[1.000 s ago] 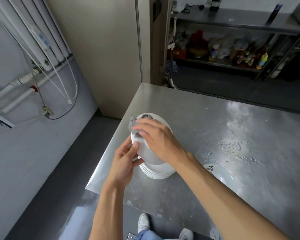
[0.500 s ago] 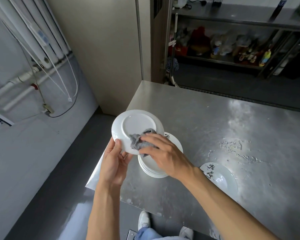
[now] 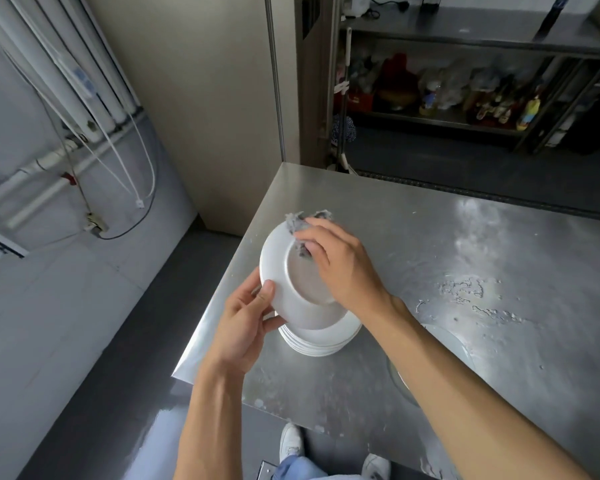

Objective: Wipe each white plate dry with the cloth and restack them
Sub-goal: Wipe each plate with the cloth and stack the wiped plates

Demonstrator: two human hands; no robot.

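Head view, looking down: the left hand point(image 3: 246, 323) is gripping the near-left rim of a white plate point(image 3: 281, 282), tilted underside-up just above a stack of white plates point(image 3: 326, 341) sitting near the left edge of the steel bench point(image 3: 430, 237). The right hand point(image 3: 343, 268) is clutching a grey cloth point(image 3: 297, 225) and pressing it against the plate's far rim. A lone plate point(image 3: 461, 344) is lying on the bench to the right, partly hidden by the forearm.

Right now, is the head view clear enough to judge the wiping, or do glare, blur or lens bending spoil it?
Head view: the round white ceramic plate and crumpled grey cloth are sharp; head view: bright glare patches on the stainless-steel table toward the right; head view: the clutter on the far metal shelf is soft, and the wall pipes bow from wide-angle distortion.
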